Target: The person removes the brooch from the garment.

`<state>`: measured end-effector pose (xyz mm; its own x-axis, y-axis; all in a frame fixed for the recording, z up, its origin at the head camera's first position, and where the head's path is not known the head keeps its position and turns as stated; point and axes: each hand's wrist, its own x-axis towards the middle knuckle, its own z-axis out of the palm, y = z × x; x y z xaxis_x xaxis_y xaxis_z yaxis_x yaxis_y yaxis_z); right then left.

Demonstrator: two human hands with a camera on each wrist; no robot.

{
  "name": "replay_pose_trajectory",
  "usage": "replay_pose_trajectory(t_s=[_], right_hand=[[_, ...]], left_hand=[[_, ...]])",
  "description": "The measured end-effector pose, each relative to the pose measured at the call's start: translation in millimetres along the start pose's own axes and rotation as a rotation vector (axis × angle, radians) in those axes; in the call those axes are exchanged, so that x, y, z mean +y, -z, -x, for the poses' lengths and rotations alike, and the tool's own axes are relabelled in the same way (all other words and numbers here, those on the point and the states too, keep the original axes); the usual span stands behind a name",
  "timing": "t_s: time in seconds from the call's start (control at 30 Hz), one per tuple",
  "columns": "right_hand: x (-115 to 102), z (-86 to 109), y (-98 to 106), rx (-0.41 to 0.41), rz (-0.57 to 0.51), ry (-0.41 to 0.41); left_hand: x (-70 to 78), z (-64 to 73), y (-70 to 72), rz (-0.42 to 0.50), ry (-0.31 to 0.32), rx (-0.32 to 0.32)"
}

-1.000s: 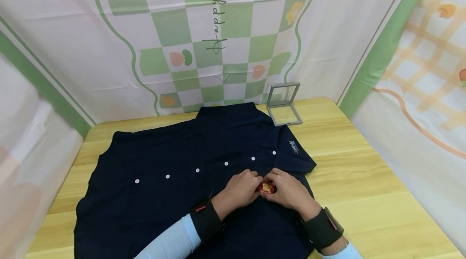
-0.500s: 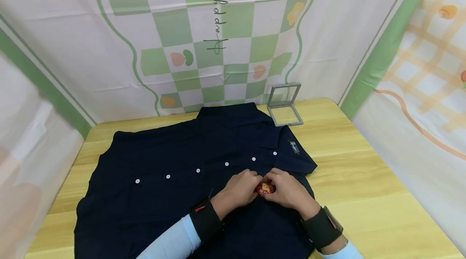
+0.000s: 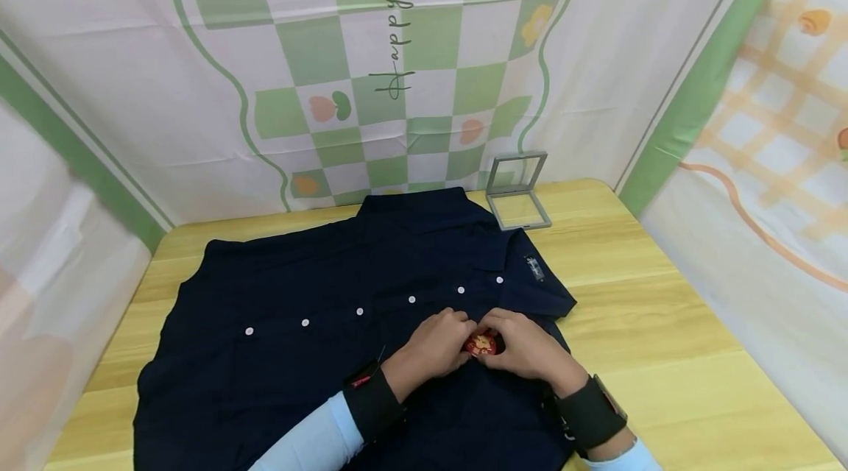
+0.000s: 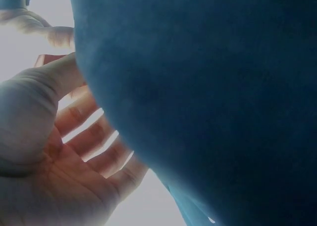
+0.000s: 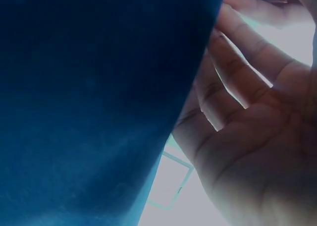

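Note:
A navy short-sleeved shirt with white buttons lies spread over the table. On its chest, near the collar end, is a small round red badge with a gold picture. My left hand pinches the badge's left side, and my right hand pinches its right side with thumb and fingers. The fingertips of both hands nearly meet above it. In the left wrist view, dark cloth covers the fingertips. Cloth likewise hides the fingertips in the right wrist view. The badge's back is hidden.
A grey clear-windowed display case stands opened at the table's back, just beyond the shirt's collar. Bare wooden table shows to the right. Patterned curtains rise behind and at both sides.
Both hands stay almost in place, fingers still around the badge. The badge has shifted very slightly left, and its face shows a little more plainly.

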<state>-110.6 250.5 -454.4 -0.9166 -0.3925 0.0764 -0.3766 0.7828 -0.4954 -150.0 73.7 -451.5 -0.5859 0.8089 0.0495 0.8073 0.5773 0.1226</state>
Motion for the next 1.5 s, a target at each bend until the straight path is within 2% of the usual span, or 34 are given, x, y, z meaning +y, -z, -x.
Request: replay_pose_trajectory(t_s=[0.33, 0.77, 0.9, 1.27, 1.5], right_hand=[[1.5, 0.0, 0.2, -0.028, 0.004, 0.043], [1.7, 0.3, 2.6, -0.060, -0.034, 0.061], [1.7, 0.4, 3.9, -0.047, -0.058, 0.073], [3.4, 0.4, 3.3, -0.025, -0.104, 0.119], [4.6, -0.1, 3.4, 0.012, -0.124, 0.151]], left_hand=[[-0.2, 0.7, -1.5, -0.005, -0.001, -0.008], [-1.2, 1.1, -1.4, -0.019, -0.016, 0.036], [-1.3, 0.8, -1.8, 0.004, -0.010, 0.046], [-1.7, 0.0, -0.5, 0.034, 0.025, 0.024], [-3.3, 0.2, -1.2, 0.120, 0.056, 0.043]])
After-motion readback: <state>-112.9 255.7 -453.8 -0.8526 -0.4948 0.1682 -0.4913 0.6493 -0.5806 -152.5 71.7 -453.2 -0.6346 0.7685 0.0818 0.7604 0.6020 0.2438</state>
